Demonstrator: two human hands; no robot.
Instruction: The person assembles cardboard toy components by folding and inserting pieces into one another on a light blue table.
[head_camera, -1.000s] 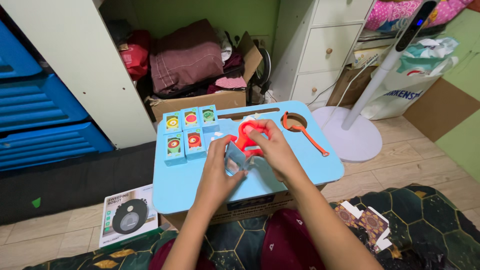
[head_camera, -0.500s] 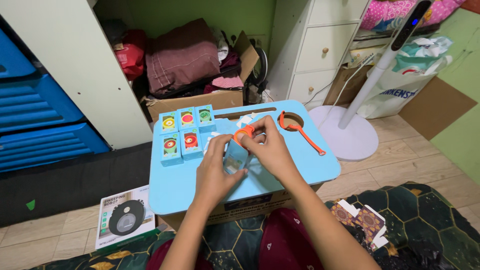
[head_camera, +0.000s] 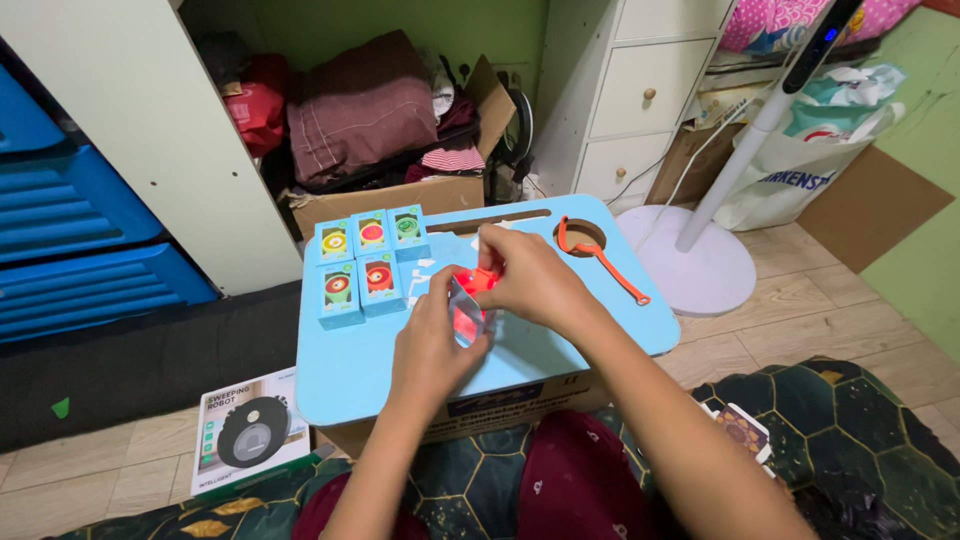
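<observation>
So compared to half a second before, the orange band (head_camera: 482, 279) had gone mostly down into the small clear box (head_camera: 466, 312); earlier its loop was sticking up in the open above the box, and now you could only see a glowing orange-red bit at the mouth and some colour showing through the see-through wall. The right hand (head_camera: 525, 275) had dropped lower too, fingers pinched on the top of the band right at the box opening. The left hand (head_camera: 432, 345) was wrapped around the box from below, thumb on its front face, holding it just above the light blue tabletop (head_camera: 350, 370) (smooth plastic, rounded corners).

Nothing else on there had moved: the six little blue cartons (head_camera: 365, 260) with round coloured pictures sat in two rows at the back left, all matte cardboard. A second orange strap (head_camera: 600, 260), thin and rubbery looking, lay partly in the round cup hole at the back right, tail trailing toward the edge. A few white paper scraps (head_camera: 425, 268) lay near the cartons
</observation>
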